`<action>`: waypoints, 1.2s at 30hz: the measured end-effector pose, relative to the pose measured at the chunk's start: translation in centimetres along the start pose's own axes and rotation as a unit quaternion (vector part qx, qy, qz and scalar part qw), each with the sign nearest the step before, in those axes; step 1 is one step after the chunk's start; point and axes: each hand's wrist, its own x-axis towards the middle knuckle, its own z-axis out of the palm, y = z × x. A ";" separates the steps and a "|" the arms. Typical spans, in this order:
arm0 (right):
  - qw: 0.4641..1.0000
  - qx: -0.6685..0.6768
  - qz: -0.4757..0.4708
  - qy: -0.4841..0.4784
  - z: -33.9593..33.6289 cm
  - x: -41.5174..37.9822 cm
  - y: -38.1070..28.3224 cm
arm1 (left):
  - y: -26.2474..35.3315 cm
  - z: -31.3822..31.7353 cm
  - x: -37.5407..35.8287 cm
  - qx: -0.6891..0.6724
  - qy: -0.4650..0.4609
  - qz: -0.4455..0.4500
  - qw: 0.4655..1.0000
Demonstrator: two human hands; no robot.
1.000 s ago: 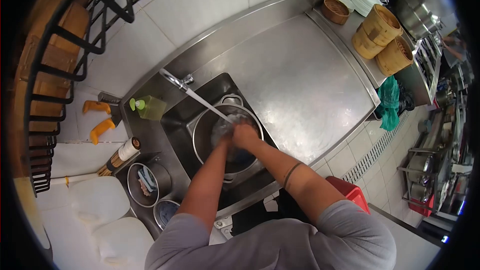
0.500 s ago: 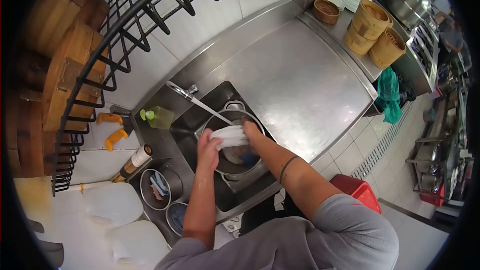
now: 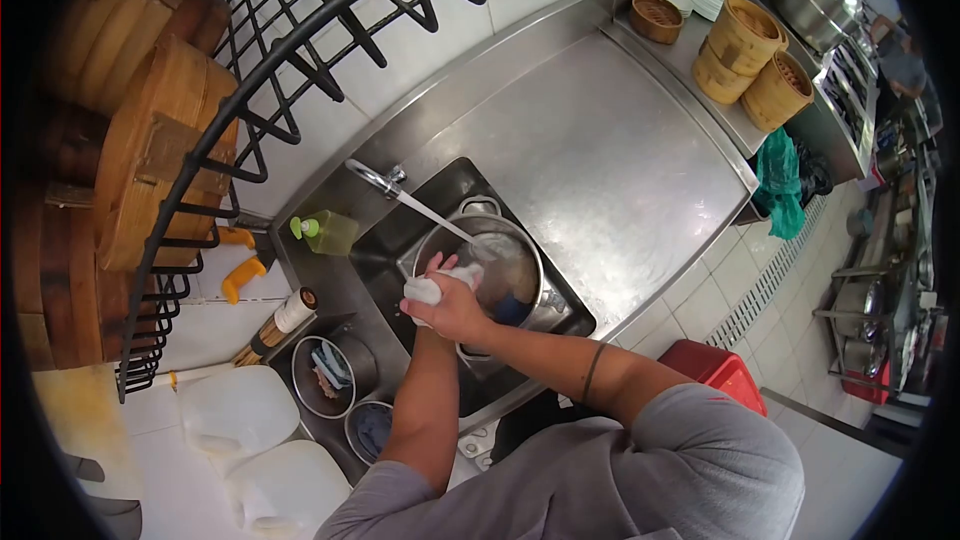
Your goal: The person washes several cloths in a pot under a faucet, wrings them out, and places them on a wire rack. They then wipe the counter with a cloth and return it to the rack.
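Note:
A white cloth [image 3: 424,290] is bunched up between my two hands at the near left rim of a metal pot [image 3: 541,285]. My right hand [image 3: 458,310] lies over it, fingers closed around the cloth. Underneath, my left hand [image 3: 437,264] grips the same cloth; only some of its fingers show. The pot stands in the sink [image 3: 385,240] and holds cloudy water with a dark blue item [image 3: 512,310] in it. From the faucet [image 3: 372,176] a stream of water runs into the pot.
A green-pump soap bottle [image 3: 328,232] stands beside the sink. Left of my arm are two metal containers [image 3: 350,368] [image 3: 357,440] with cloths. A black wire rack [image 3: 210,140] holding bamboo steamers hangs above left. More steamers [image 3: 735,45] stand at the far right.
The cloth was stretched between my hands over the pot; now it is bunched. My right hand has moved left, over my left hand. The view has shifted slightly.

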 end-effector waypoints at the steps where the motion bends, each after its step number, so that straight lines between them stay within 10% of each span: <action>1: 0.998 -0.043 -0.038 0.019 -0.6 0.3 0.3 | 0.0 -1.8 2.5 -0.029 -0.133 -0.027 0.990; 4: 0.985 -0.168 0.038 -0.017 -3.6 2.9 2.1 | 0.2 -3.0 4.6 -0.081 -0.389 -0.077 0.914; 6: 0.943 -0.306 0.092 -0.095 -6.0 5.3 2.5 | -0.6 -0.2 2.1 0.078 0.193 -0.081 0.975; 10: 0.890 -0.434 0.025 -0.138 -8.0 8.1 12.3 | 1.0 3.5 0.1 0.248 0.166 0.011 0.954; 12: 0.888 -0.416 0.069 -0.184 -8.1 8.4 14.9 | 0.4 1.5 2.0 0.486 0.189 0.028 0.853; 14: 0.899 -0.392 0.076 -0.181 -8.5 8.1 13.1 | -2.1 -2.4 5.7 0.767 0.138 0.020 0.626; 15: 0.890 -0.392 0.078 -0.222 -8.6 7.9 11.0 | -5.8 -8.6 9.7 0.770 0.132 0.020 0.623; 17: 0.878 -0.404 0.041 -0.253 -8.2 7.5 9.9 | -12.5 -22.0 14.9 0.846 -0.114 0.132 0.503; 29: 0.938 -0.245 -0.034 -0.243 -12.7 4.7 6.1 | -6.4 -6.3 11.4 0.617 -0.347 0.234 0.666; 33: 0.963 -0.134 -0.089 -0.217 -13.2 4.7 2.7 | 1.1 3.2 3.2 0.653 -0.112 0.041 0.748; 36: 0.973 0.017 -0.067 -0.221 -12.1 4.3 0.5 | 5.7 11.1 -3.5 0.628 -0.137 0.173 0.746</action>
